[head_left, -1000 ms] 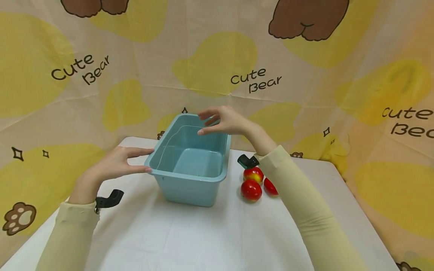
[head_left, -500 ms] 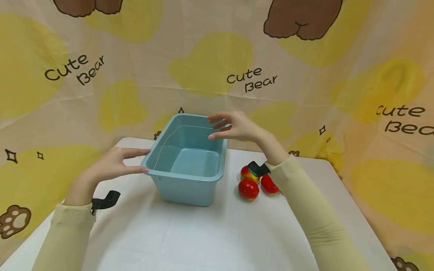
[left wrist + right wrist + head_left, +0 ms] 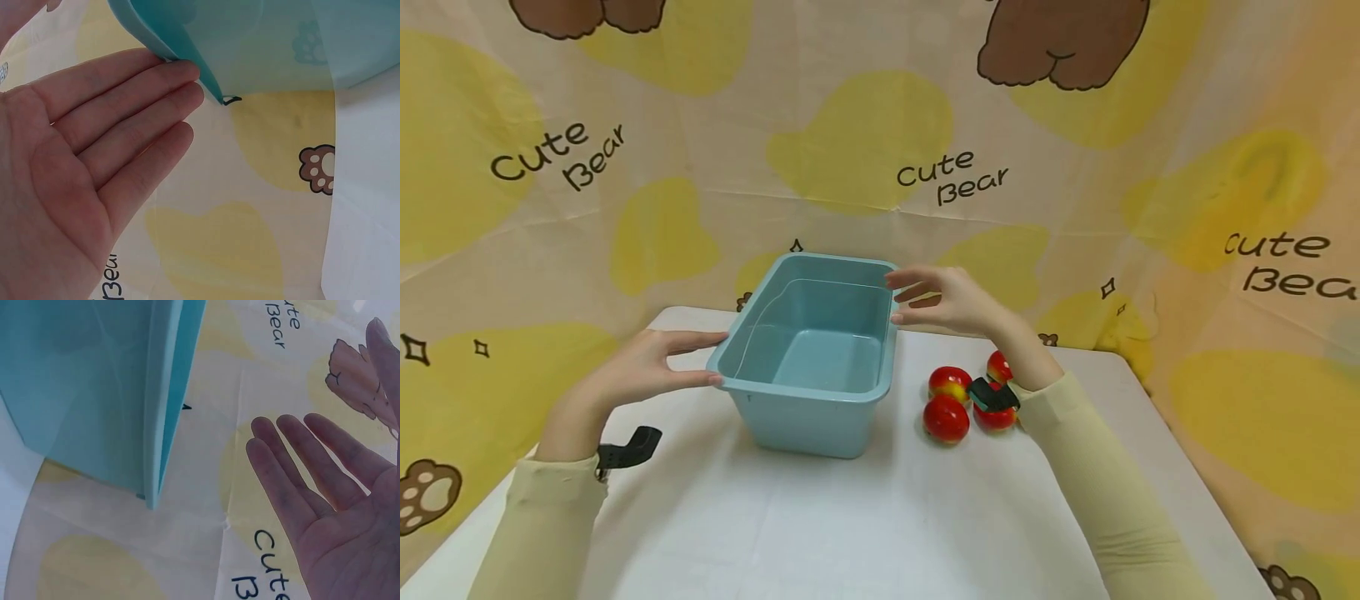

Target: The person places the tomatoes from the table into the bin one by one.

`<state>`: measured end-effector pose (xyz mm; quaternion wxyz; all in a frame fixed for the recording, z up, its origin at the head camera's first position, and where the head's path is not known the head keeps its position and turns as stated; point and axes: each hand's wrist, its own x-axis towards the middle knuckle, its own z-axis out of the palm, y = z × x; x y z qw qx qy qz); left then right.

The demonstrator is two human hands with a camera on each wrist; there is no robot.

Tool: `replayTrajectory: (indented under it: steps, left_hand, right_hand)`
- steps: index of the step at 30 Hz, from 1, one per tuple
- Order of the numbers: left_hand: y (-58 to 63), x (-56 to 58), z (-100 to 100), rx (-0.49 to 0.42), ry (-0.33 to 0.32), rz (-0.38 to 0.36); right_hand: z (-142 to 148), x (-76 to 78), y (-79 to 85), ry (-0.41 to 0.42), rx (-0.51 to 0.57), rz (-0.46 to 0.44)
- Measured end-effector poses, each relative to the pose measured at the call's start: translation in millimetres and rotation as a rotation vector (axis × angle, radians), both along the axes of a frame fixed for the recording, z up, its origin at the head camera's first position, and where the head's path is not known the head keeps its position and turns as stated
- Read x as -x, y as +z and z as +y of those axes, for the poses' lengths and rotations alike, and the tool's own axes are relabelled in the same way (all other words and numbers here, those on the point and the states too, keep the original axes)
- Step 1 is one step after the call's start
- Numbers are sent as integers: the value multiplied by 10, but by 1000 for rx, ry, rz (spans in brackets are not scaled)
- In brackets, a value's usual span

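A light blue plastic tub (image 3: pixel 808 423) stands on the white table, its inside bare. My left hand (image 3: pixel 636 372) is at its left rim, straight fingers and thumb touching the edge near the front corner. In the left wrist view, the fingertips lie against the outside of the tub's rim (image 3: pixel 142 36). By the right rim hovers my right hand (image 3: pixel 951 302), its fingers loosely extended and holding nothing. The right wrist view shows a gap between that hand (image 3: pixel 331 512) and the tub wall (image 3: pixel 112 394).
Several shiny red-and-yellow apples (image 3: pixel 946 419) sit on the table (image 3: pixel 850 517) right of the tub, partly hidden behind the right wrist's black camera band (image 3: pixel 994 396). A patterned cloth backdrop (image 3: pixel 850 142) rises behind the table.
My right hand has moved right and lower, from over the tub to beside its right rim. More of the apples show now. The left hand stays at the left rim.
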<state>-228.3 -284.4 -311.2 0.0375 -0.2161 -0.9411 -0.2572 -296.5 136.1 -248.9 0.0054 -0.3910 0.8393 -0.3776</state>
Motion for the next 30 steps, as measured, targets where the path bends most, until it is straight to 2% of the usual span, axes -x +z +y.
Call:
replayTrajectory:
  steps: [10,18,30]
  left_hand:
    - [-22,8,-8,-1,-3,18]
    - [-18,3,-2,-3,-2,16]
    - [-27,14,-3,2,3,17]
  right_hand:
    - [268,0,-151,-60,48,-41]
    - [512,-45,-245,-141,13,-56]
    - [883,-66,-459,-204,13,-100]
